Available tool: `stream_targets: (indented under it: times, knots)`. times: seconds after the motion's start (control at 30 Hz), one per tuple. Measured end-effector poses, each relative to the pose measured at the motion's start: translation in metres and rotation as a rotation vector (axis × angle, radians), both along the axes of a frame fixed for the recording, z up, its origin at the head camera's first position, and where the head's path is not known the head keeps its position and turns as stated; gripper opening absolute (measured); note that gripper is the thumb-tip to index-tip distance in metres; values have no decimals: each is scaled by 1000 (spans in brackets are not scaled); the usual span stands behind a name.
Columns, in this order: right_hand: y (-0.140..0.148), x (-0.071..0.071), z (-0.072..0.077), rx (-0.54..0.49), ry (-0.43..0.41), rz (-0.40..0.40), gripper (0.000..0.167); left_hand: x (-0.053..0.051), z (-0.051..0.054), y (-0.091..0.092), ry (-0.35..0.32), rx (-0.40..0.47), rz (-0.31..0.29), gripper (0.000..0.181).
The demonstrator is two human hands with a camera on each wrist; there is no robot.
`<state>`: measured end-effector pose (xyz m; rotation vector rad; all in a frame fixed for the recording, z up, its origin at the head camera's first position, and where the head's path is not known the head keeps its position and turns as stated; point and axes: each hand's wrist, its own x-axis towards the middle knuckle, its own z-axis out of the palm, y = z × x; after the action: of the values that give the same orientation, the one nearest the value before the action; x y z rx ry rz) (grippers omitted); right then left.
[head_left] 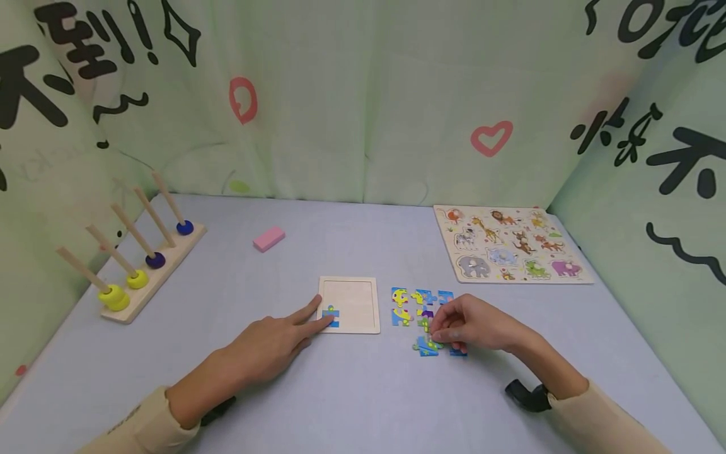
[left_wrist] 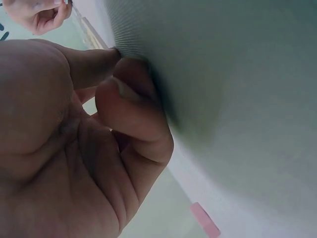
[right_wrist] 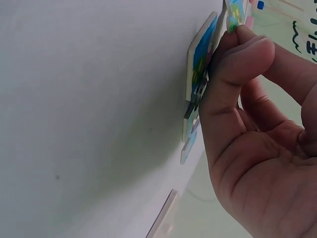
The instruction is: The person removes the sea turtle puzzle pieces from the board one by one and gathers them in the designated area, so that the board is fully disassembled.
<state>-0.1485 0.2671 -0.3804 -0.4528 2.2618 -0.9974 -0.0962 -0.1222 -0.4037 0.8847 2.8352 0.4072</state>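
A square wooden puzzle tray [head_left: 357,302] lies mid-table, with one blue jigsaw piece [head_left: 333,320] in its lower left corner. My left hand [head_left: 269,347] reaches in from the left; its index finger touches the tray's left edge and another finger rests on that piece. To the right of the tray, several loose jigsaw pieces [head_left: 400,316] lie in rough rows. Over them my right hand [head_left: 471,325] pinches a jigsaw piece [right_wrist: 236,16] between thumb and finger. That hand partly covers the pieces beneath it. In the left wrist view, the tray is mostly hidden behind the fingers.
On the left stands a wooden peg rack [head_left: 164,271] with blue and yellow rings. A pink block [head_left: 269,239] lies behind the tray. At the back right is an animal puzzle board [head_left: 471,239]. Cloth walls [head_left: 363,101] enclose the table.
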Motion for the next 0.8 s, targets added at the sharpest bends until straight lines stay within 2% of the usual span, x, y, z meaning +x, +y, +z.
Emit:
stream_targets:
  times: [0.5, 0.8]
  knots:
    - [-9, 2, 6, 81, 96, -10, 10, 1, -1, 0, 17, -2, -4, 52]
    - [-39, -4, 7, 45, 123, -8, 7, 2, -2, 0, 27, 2, 1, 53]
